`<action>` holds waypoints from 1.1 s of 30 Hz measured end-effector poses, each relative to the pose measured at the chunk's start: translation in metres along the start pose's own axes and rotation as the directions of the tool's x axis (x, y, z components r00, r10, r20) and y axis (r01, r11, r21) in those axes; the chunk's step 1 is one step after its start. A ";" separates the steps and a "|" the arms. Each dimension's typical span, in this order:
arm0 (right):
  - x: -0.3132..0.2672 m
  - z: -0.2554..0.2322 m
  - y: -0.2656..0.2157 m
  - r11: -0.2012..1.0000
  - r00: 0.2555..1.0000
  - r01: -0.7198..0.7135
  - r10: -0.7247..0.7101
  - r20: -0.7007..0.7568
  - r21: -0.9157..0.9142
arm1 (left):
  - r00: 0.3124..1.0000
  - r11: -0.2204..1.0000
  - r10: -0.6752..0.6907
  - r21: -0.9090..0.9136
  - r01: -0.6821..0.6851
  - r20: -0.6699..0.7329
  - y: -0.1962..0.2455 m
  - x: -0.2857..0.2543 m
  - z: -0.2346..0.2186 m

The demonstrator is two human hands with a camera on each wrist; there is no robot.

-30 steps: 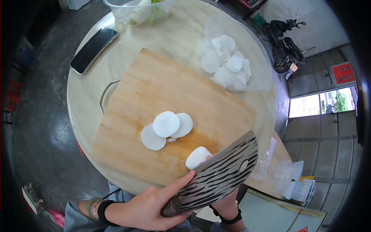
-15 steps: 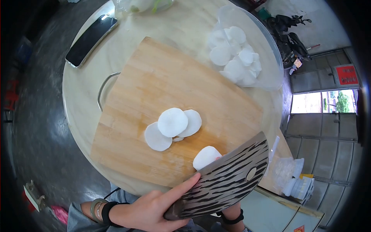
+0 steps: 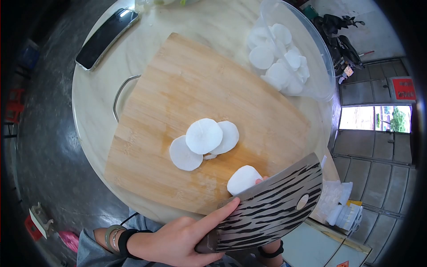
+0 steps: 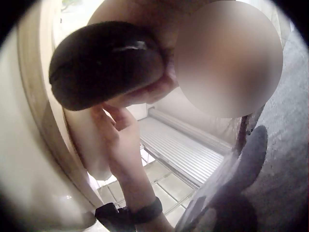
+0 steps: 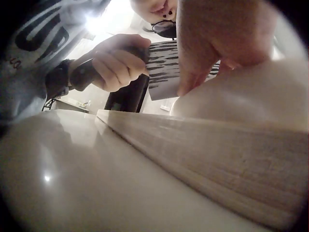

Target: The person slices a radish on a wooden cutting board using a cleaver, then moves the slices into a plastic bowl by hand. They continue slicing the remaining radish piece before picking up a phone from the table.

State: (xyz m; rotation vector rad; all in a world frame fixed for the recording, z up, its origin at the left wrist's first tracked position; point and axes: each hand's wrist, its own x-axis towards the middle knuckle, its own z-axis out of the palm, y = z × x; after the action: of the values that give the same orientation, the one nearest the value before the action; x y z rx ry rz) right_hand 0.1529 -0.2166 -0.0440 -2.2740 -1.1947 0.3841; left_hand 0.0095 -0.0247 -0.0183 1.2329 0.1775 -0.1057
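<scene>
My left hand (image 3: 178,242) grips the dark handle (image 4: 106,65) of a broad cleaver (image 3: 271,207), its index finger lying along the blade. The cleaver's edge runs close beside the cut end of a white radish (image 3: 243,179) near the front of the wooden cutting board (image 3: 222,89). My right hand (image 5: 222,34) holds the radish; in the head view the blade mostly hides this hand, with only fingertips showing at the edge. Several thin round radish slices (image 3: 203,136) overlap on the board, left of the radish.
A clear plastic container (image 3: 327,66) with many white slices stands beyond the board's right side. A phone (image 3: 106,39) lies at the table's far left. The board's metal handle (image 3: 118,98) sticks out leftward. Another clear container (image 3: 171,3) is cut off at the top.
The head view has shifted, so board, slices and container appear farther right and the board higher. My left hand keeps the cleaver beside the radish, and the right hand keeps its hold.
</scene>
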 end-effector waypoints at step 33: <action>0.028 -0.007 -0.024 1.000 0.970 -0.013 0.018 -0.241 0.026 | 0.991 0.994 0.107 0.022 -0.109 0.076 -0.040 -0.044 -0.014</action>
State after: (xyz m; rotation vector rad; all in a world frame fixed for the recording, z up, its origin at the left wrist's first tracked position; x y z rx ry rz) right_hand 0.1558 -0.1850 -0.0245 -2.2354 -1.0434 0.1213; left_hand -0.0418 -0.0252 -0.0514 1.2598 0.0436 -0.0601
